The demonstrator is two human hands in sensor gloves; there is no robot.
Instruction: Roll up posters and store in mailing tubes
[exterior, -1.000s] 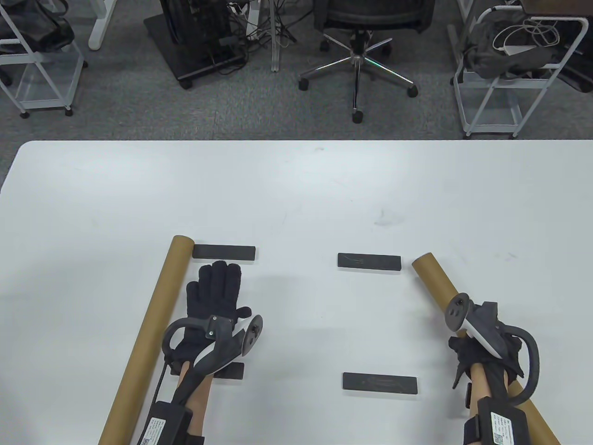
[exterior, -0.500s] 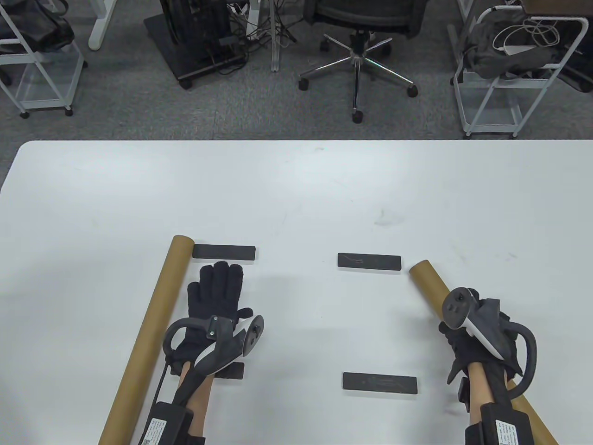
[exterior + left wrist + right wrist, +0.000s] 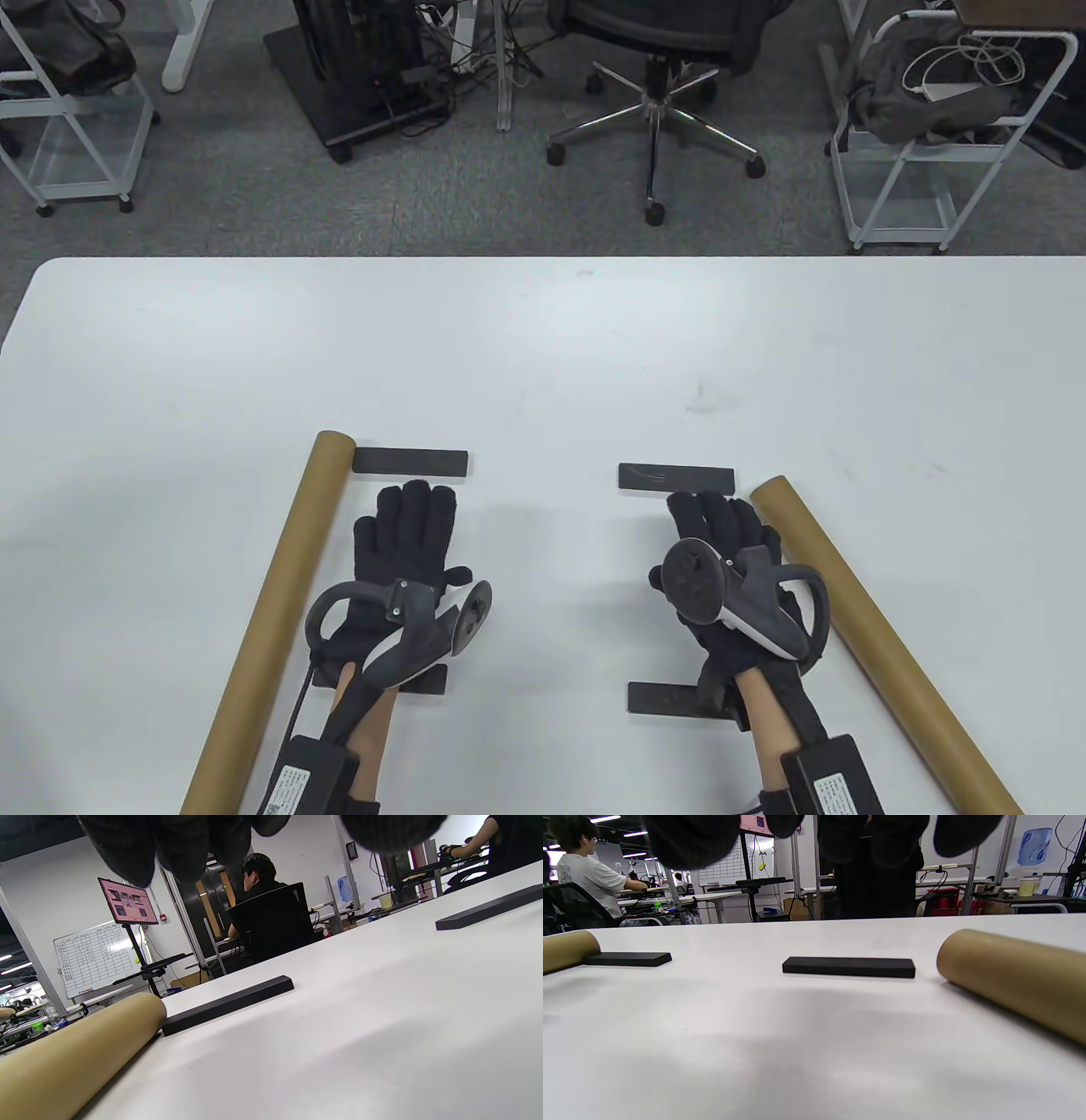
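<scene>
Mailing tubes (image 3: 271, 611) (image 3: 882, 632) unlabelled; left hand (image 3: 399, 552), right hand (image 3: 721, 552) between them, fingers released flat on table (image 3: 543, 356).

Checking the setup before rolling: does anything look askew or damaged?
Only the right brown cardboard tube lies at a slant, mirroring the left brown cardboard tube. The four black flat bars lie straight. No damage shows.

gloved fingers (image 3: 127, 844) hang at twelve o'clock; a cardboard tube (image 3: 72, 1056) lies at eight o'clock, touching a black bar (image 3: 227, 1004) on the white counter (image 3: 339, 1035).
</scene>
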